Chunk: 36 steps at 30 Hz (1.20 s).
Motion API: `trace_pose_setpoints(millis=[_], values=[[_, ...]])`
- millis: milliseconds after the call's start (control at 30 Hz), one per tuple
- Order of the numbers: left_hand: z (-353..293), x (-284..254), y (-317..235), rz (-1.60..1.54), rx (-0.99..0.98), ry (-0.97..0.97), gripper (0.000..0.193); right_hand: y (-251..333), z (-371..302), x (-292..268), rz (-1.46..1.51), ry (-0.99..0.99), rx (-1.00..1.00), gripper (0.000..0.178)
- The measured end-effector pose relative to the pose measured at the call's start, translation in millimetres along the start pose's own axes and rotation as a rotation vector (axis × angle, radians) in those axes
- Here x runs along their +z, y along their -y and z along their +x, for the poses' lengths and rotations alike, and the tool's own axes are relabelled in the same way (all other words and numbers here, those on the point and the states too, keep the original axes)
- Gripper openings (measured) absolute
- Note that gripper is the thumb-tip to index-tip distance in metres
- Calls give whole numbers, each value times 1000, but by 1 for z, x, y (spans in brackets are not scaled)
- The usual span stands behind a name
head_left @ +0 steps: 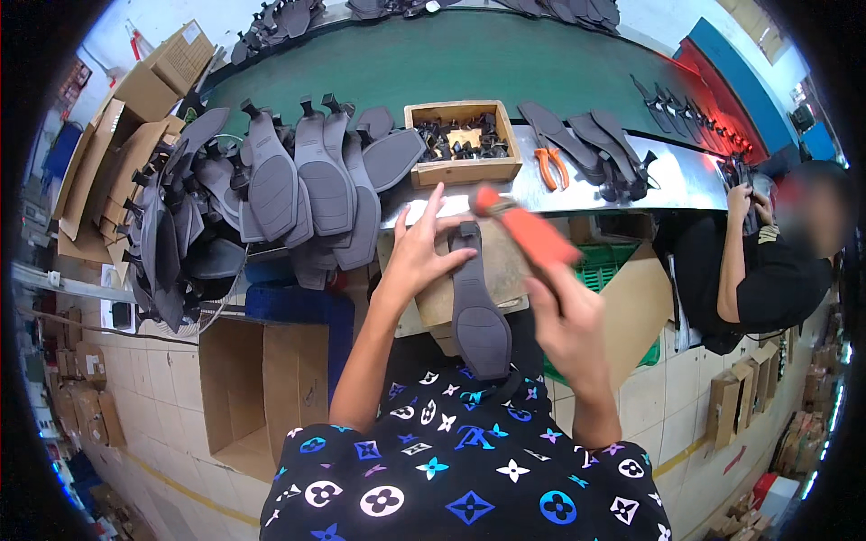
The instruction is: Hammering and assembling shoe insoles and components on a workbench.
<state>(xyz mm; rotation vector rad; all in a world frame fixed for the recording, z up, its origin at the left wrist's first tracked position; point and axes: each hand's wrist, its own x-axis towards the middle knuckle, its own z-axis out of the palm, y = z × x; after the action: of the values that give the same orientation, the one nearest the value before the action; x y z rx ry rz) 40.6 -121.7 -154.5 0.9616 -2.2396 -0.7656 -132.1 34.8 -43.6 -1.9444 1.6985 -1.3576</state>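
A dark grey shoe sole (481,329) with a small heel at its far end lies lengthwise in front of me, over a worn tan block (433,302). My left hand (422,252) is at the heel end, thumb against one edge and fingertips behind the heel, with the index finger raised. My right hand (570,329) is closed around an orange-red hammer (537,236), blurred by motion. The hammer is up to the right of the heel, its dark reddish end nearest to it. Just beyond, a wooden box (469,171) holds small black parts.
Heeled soles (275,180) are piled at the left. Orange-handled pliers (550,169) and more soles (595,135) lie on the metal ledge by a green conveyor belt (541,54). A co-worker (767,261) sits at the right. An open carton (262,388) stands on the floor.
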Motion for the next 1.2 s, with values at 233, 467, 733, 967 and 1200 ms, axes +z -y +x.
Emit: trace_pose_setpoints(millis=[233,467,733,967,1200], values=[[-3,3,4,-44,-98,85,84,9,5,3,106,183,235,26],[-1,-7,-18,-232,167,-9,21,-3,6,-21,33,-31,123,19],[-65,-58,-115,-702,51,249,17,-49,11,15,-183,109,11,34],[-77,-76,-147,-958,-73,311,23,-61,-3,41,-454,333,-110,38],[-81,-80,-150,-1198,-115,471,17,-70,-1,30,-396,332,-88,30]])
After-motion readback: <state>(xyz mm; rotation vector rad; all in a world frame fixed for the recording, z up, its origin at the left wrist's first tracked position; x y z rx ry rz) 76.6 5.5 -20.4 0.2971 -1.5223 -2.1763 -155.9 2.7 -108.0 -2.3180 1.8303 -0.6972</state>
